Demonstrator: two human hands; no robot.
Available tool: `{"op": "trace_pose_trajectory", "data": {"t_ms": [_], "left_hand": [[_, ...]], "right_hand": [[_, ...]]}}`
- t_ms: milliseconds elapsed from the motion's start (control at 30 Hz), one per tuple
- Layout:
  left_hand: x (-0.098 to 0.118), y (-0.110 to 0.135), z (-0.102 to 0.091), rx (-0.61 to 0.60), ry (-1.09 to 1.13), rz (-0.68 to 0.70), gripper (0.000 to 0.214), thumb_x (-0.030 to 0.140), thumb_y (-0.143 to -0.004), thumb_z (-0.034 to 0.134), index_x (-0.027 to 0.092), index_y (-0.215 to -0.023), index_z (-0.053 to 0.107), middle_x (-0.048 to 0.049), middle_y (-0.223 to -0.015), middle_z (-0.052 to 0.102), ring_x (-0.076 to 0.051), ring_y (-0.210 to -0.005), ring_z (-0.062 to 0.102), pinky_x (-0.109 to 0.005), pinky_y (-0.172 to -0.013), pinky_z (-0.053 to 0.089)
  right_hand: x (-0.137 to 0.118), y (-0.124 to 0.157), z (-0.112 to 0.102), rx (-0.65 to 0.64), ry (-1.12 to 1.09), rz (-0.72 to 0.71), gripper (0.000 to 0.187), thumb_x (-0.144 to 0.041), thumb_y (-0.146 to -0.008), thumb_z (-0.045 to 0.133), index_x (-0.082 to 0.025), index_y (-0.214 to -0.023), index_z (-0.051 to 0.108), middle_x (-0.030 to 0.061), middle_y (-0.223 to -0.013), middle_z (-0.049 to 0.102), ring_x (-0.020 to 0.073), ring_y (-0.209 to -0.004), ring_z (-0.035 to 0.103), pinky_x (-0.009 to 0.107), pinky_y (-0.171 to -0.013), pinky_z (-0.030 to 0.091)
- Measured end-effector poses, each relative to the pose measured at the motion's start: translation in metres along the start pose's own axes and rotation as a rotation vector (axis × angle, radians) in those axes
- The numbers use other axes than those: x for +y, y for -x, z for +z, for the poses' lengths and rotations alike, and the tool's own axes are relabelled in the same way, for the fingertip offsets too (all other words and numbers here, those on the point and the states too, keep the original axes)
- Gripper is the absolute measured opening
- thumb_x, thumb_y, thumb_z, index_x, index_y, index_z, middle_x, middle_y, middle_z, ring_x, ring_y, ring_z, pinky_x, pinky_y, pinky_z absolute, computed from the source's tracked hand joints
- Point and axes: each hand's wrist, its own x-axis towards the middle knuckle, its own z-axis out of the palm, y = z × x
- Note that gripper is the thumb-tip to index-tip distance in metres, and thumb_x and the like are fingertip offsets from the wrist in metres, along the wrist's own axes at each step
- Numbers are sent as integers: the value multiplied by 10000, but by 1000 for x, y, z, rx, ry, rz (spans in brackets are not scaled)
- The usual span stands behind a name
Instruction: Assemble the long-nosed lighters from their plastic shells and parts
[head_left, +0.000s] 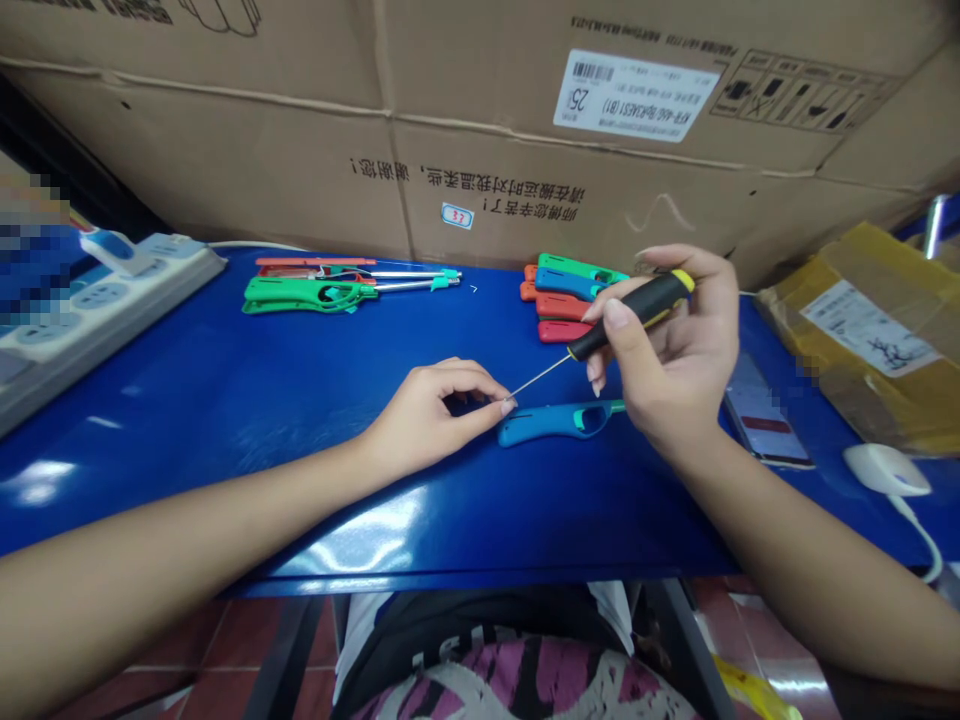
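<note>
My right hand holds a screwdriver with a black and yellow handle, its thin shaft slanting down to the left. At the tip of that shaft, the thumb and forefinger of my left hand are pinched together; whatever sits between them is too small to tell. Just below these fingertips a blue long-necked lighter lies on the blue table. It has a teal trigger, and my right hand partly covers its neck end.
Green and red lighter parts with metal tubes lie at the back left. Several coloured lighters are piled behind my right hand. A power strip stands left; a phone, white charger and taped parcel are right. A cardboard box walls the back.
</note>
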Motion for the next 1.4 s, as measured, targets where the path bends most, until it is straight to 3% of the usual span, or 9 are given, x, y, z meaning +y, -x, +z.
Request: {"op": "trace_pose_trajectory", "data": {"t_ms": [133, 267, 367, 700, 900, 1400], "left_hand": [[1, 2, 0, -118, -126, 70, 368, 317, -835, 781, 196, -1176, 714, -51, -1142, 751, -219, -1082, 663, -373, -988, 503], [2, 4, 0, -210, -230, 143, 505, 357, -819, 793, 205, -1277, 646, -61, -1217, 718, -250, -1146, 621, -428, -1039, 463], [0, 5, 0, -225, -252, 156, 490, 353, -840, 771, 210, -1289, 634, -58, -1219, 715, -249, -1144, 617, -433, -1042, 451], [1, 4, -1, -240, -246, 153, 426, 296, -850, 745, 201, -1254, 646, -65, -1200, 717, -260, -1133, 620, -434, -1026, 442], [1, 5, 0, -241, -239, 157, 400, 285, -859, 736, 200, -1240, 651, -65, -1193, 717, -253, -1122, 622, -426, -1020, 444], [-1, 4, 0, -246, -251, 160, 379, 310, -871, 728, 212, -1230, 656, -62, -1184, 718, -251, -1123, 621, -421, -1019, 439]], "right_hand": [[-7, 1, 4, 1, 12, -28, 319, -349, -962, 661, -356, -1249, 522, -28, -853, 636, 64, -426, 485, 227, -351, 428], [-12, 2, 5, -13, 40, -35, 348, -340, -934, 695, -333, -1252, 553, -3, -868, 628, 120, -568, 603, 268, -443, 527], [-15, 3, 5, -36, 76, -20, 361, -365, -924, 704, -318, -1248, 553, 14, -887, 628, 165, -690, 658, 299, -515, 577], [-17, 9, 7, -60, 62, 9, 373, -429, -906, 705, -331, -1232, 553, 46, -943, 648, 194, -697, 662, 327, -499, 575], [-19, 7, 9, -61, 76, 9, 364, -397, -894, 719, -317, -1213, 563, 89, -1142, 653, 187, -729, 675, 309, -496, 571], [-16, 11, 8, -81, 48, -14, 401, -465, -881, 729, -335, -1218, 555, 73, -1067, 660, 190, -710, 676, 321, -515, 583]]}}
